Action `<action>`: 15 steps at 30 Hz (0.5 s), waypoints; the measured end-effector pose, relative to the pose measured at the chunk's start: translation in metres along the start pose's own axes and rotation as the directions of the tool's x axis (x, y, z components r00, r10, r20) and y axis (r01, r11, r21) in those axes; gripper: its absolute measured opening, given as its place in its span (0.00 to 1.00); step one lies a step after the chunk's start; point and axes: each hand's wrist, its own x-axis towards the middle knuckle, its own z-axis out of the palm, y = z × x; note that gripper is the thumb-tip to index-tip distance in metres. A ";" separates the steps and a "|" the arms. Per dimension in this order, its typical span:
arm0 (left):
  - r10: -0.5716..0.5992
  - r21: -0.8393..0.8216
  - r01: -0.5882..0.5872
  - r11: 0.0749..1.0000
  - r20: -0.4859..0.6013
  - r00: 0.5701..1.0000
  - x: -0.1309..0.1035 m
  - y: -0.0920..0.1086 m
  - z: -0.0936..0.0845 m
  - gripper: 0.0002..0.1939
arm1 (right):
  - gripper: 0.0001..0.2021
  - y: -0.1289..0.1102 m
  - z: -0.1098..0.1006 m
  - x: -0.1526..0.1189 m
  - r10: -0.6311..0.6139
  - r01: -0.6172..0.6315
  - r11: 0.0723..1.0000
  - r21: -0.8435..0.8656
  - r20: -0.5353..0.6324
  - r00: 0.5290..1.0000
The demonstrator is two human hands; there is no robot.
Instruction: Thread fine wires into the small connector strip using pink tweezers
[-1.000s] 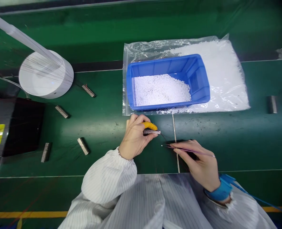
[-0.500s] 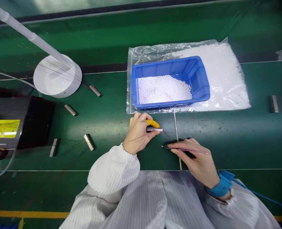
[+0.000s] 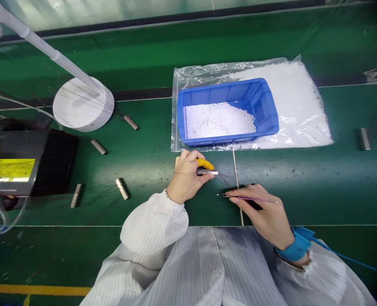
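Head cam looking straight down at a green bench [image 3: 137,161]. Left hand [image 3: 185,178] is curled around a small metal comb-like block [image 3: 207,172], fingers pinched on it, with a yellow fingertip cover [image 3: 205,163] pressing on top. Thin dark wires fan out from the block's right end, but they're too fine to follow properly. Right hand [image 3: 265,212] sits just to the right and a bit lower, fingers closed on a pair of slim tweezers [image 3: 247,198] held nearly flat, tips pointing left toward the block without touching it. Can't tell if anything's caught in the tips, too small. Blue wrist strap [image 3: 295,248] on the right wrist with a cord trailing off to the right.

Just beyond the hands there's a blue bin [image 3: 228,112] with a layer of tiny white beads [image 3: 218,120] in it, sitting on a clear plastic bag [image 3: 299,106] full of the same beads. Over on the left, a round white lamp base [image 3: 83,104] with its stem angling up out of view, a dark box with a yellow label [image 3: 11,170], and a few more of those little metal blocks [image 3: 122,188] scattered on the bench, each with fine wires trailing off. Both sleeves are white striped.
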 end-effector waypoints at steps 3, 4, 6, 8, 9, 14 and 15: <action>-0.004 0.002 0.004 1.000 -0.003 1.000 0.000 -0.002 0.001 0.14 | 0.10 0.000 0.000 0.000 0.003 -0.003 1.000 -0.002 0.001 1.000; -0.006 0.001 0.006 1.000 -0.009 1.000 0.000 -0.002 0.002 0.14 | 0.10 0.000 0.000 0.000 0.003 -0.003 1.000 -0.005 0.000 1.000; 0.012 -0.005 -0.012 1.000 -0.025 1.000 0.000 -0.004 0.002 0.14 | 0.10 0.000 0.000 0.000 0.002 -0.002 1.000 -0.010 -0.002 1.000; 0.042 -0.009 -0.043 0.999 -0.037 0.998 0.000 -0.005 0.003 0.14 | 0.11 0.001 0.000 0.000 -0.001 0.001 1.000 -0.010 -0.002 1.000; 0.053 -0.007 -0.053 0.999 -0.038 0.998 0.000 -0.006 0.003 0.14 | 0.11 0.001 0.000 0.000 -0.002 0.002 1.000 -0.008 -0.001 1.000; 0.045 0.010 -0.045 0.999 -0.027 0.999 0.001 -0.006 0.003 0.14 | 0.11 0.001 0.001 0.000 0.001 -0.001 1.000 -0.008 0.003 1.000; 0.040 0.009 -0.040 0.999 -0.027 0.999 0.001 -0.005 0.003 0.14 | 0.11 0.001 0.002 0.000 0.000 0.000 1.000 -0.008 0.001 1.000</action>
